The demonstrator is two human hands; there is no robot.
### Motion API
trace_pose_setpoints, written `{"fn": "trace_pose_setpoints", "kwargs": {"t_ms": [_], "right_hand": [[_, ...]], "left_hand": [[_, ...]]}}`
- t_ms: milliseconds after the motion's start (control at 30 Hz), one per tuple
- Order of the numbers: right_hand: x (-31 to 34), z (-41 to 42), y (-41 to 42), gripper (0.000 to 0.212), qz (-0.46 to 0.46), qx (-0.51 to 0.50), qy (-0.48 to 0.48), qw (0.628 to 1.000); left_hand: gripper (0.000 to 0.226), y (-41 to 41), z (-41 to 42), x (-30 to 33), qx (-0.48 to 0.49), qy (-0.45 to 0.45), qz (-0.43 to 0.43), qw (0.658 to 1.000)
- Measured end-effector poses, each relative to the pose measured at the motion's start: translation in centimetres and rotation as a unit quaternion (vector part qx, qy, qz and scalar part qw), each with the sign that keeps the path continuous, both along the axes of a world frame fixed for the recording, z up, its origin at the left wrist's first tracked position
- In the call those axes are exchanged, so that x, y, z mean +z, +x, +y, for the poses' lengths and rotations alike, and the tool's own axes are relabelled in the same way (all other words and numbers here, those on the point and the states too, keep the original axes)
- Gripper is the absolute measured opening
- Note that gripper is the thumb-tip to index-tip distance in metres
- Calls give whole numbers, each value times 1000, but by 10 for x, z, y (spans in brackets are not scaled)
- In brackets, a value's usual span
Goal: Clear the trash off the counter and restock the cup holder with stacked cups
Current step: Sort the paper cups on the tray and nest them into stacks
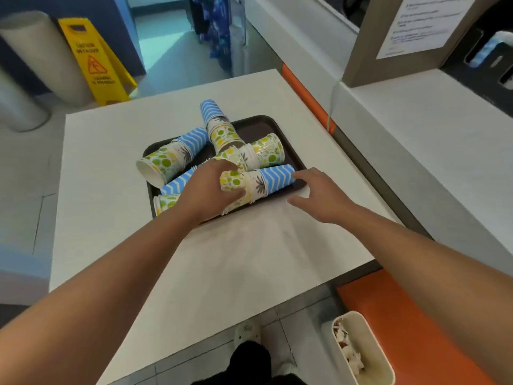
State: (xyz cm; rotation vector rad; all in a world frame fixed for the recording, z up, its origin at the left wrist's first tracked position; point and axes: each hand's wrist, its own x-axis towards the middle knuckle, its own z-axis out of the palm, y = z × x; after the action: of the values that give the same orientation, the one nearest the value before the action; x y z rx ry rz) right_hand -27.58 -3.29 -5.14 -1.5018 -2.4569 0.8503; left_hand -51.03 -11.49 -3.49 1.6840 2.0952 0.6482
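A dark brown tray on the white table holds several short stacks of paper cups lying on their sides, some blue-striped, some with green and yellow dots. My left hand grips the dotted end of the nearest stack, thumb and fingers curled round it. My right hand is spread open beside that stack's blue-striped end, its fingertips at or just touching the cup. Another stack overhangs the tray's left rim. A black cup holder with blue cups stands on the counter at the far right.
A cream bin with crumpled paper stands on the floor at the lower right, beside an orange bench. A yellow wet-floor sign and a grey cylinder stand beyond the table. The grey counter runs along the right.
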Motion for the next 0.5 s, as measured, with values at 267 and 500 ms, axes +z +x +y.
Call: {"fn": "trace_pose_setpoints", "kwargs": {"t_ms": [267,500], "right_hand": [[-6,41,-26,57,-14,25,39,999],[-26,64,-35,54,-77,105,59,990]], "left_hand": [[60,-23,20,-12,0,-31,0,1000],[69,-19,27,-23,-4,-86,46,995]]}}
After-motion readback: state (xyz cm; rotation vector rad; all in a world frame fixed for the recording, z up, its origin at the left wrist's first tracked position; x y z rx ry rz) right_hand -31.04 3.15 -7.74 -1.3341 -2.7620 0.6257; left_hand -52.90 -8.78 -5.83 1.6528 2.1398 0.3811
